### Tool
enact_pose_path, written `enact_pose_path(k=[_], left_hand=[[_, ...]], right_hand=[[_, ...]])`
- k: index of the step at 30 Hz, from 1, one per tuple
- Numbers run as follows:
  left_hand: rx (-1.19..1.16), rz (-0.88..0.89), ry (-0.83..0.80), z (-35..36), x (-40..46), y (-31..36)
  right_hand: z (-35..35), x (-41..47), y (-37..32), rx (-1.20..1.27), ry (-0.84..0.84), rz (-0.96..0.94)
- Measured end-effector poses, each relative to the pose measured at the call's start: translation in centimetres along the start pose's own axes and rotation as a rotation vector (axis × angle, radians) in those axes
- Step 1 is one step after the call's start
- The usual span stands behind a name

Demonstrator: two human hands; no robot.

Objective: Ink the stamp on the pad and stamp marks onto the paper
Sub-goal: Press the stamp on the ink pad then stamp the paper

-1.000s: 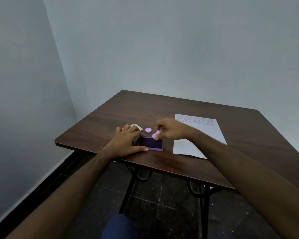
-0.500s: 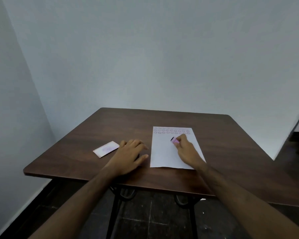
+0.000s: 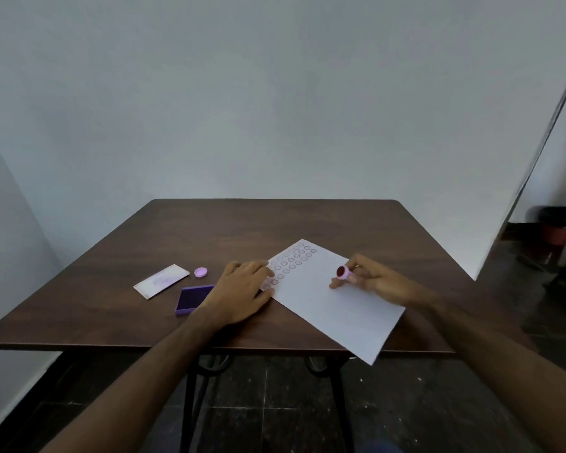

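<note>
A person's right hand (image 3: 376, 282) pinches a small pink stamp (image 3: 344, 273) between thumb and fingers above a white sheet of paper (image 3: 334, 308), the stamp turned on its side so that its dark red inked face points left, toward the other hand. The right index finger reaches down to the sheet just below the stamp, while the forearm stretches in from the lower right, crossing the near edge of the dark wooden table (image 3: 209, 230).

The left hand (image 3: 242, 292) lies flat, palm down and fingers spread, gripping nothing; its fingertips press on the left edge of the paper beside the rows of small ring-shaped stamp marks (image 3: 291, 261) that fill the sheet's far corner. The wrist covers the right end of the open purple ink pad (image 3: 190, 299), which sits on the table just left of the hand.

The paper lies at an angle, its near corner hanging past the table's front edge. Farther left rest a small round pink cap (image 3: 200, 272) and, near it, a white card smudged with purple (image 3: 161, 281).
</note>
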State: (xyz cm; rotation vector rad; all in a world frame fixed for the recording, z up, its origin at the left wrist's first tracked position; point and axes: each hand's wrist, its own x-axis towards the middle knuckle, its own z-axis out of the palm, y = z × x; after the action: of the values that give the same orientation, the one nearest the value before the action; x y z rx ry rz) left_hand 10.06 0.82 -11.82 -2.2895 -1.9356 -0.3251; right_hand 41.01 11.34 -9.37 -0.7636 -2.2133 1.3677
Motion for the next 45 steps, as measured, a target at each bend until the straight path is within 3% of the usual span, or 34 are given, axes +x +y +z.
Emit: enact_pose_path(k=[4, 9, 16, 23, 26, 29, 31, 45], left_hand=[[0.018, 0.091, -0.049, 0.2, -0.1, 0.7], [0.061, 0.2, 0.015, 0.1, -0.8, 1.8], [-0.118, 0.214, 0.025, 0.7, -1.5, 1.9], [-0.295, 0.22, 0.003, 1.3, -1.5, 1.8], [-0.36, 0.204, -0.032, 1.2, -1.6, 1.9], [-0.428, 0.201, -0.061, 1.3, -1.5, 1.9], [-0.442, 0.201, -0.08, 1.3, -1.4, 1.8], [-0.429, 0.172, -0.078, 1.3, -1.2, 1.9]], right_hand=[[-2.6, -1.2, 0.6, 0.055, -0.036, 0.039], [-2.3, -1.5, 0.4, 0.199, 0.036, 0.057], [1.9, -1.2, -1.5, 0.573, -0.089, -0.019], [2.9, 0.0, -1.4, 0.621, -0.132, -0.034], [3.2, 0.4, -1.6, 0.508, -0.1, -0.007], [4.1, 0.9, -2.1, 0.086, 0.009, 0.018], [5.2, 1.2, -2.4, -0.055, 0.029, 0.009], [7.5, 1.6, -1.9, -0.336, 0.063, -0.083]])
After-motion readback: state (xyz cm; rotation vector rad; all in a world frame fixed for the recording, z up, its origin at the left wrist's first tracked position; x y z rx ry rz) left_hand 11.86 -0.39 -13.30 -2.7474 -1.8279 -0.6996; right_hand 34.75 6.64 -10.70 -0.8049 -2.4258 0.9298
